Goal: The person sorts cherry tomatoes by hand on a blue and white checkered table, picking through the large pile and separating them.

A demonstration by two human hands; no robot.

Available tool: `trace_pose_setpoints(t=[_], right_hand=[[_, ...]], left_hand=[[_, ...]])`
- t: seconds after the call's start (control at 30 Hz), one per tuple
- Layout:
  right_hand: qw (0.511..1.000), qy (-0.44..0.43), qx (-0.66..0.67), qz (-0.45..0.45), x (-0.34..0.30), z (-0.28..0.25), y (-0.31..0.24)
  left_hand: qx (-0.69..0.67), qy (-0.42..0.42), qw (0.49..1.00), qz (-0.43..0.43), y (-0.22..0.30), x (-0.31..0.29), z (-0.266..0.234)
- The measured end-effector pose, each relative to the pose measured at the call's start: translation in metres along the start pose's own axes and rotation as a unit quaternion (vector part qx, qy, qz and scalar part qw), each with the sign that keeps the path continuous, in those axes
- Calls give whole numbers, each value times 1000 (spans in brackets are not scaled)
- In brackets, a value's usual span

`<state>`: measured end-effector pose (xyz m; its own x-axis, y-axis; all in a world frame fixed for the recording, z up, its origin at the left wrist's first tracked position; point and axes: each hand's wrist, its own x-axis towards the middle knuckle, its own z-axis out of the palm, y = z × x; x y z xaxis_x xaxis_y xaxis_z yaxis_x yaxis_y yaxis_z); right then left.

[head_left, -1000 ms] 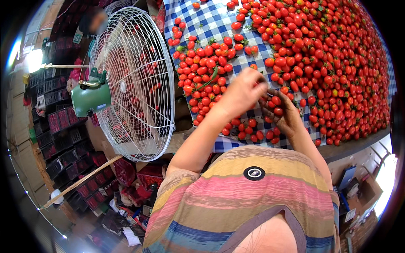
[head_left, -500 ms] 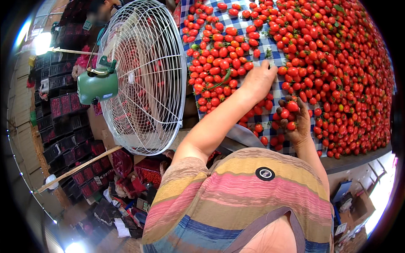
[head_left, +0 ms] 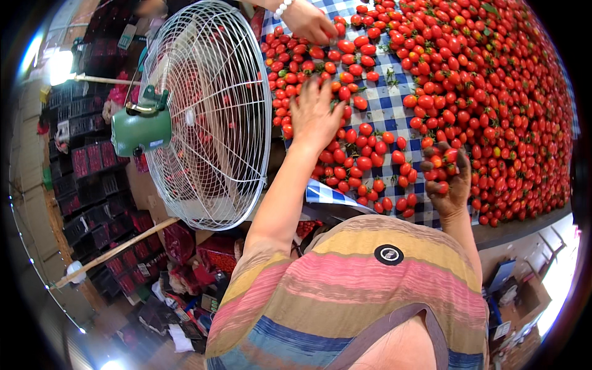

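Red cherry tomatoes point(head_left: 493, 98) cover a table spread with a blue and white checked cloth point(head_left: 404, 126). My left hand point(head_left: 316, 117) lies over the smaller group of tomatoes point(head_left: 364, 148) on the left, its fingers stretched out and spread. What is under that palm is hidden. Palm up, my right hand point(head_left: 453, 192) cups a few cherry tomatoes point(head_left: 445, 161) in its curled, darkened fingers, at the near edge of the big heap. A co-worker's hand point(head_left: 308, 23) with a white bead bracelet reaches in from the far side and touches tomatoes there.
A large wire-caged fan point(head_left: 206, 117) with a green motor stands close on my left. Behind it are stacked dark crates point(head_left: 92, 157) of packed red fruit. A wooden pole point(head_left: 114, 254) sticks out below the fan. The table's edge point(head_left: 524, 231) runs along my right.
My left hand has moved left from mid-cloth and opened from a pinch. My right hand has shifted slightly right, still cupping tomatoes. A co-worker's hand has come in at the top.
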<state>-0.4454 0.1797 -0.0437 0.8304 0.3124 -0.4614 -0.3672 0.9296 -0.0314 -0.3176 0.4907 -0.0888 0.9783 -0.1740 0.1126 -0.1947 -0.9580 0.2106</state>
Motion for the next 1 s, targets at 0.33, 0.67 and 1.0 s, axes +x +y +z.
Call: trace_pose_setpoints(t=[0.33,0.67,1.0], right_hand=[[996,56,-69,-28,-16,-3,4],[986,112,-120,-22,-6,-2,13],[993,72,-96,18,1,-23,12]], left_hand=[[-17,38,996,84,52,29,-28],[-146,-126,970,148,64,22,-5],[-202,-128,966,95,58,-22,-13]])
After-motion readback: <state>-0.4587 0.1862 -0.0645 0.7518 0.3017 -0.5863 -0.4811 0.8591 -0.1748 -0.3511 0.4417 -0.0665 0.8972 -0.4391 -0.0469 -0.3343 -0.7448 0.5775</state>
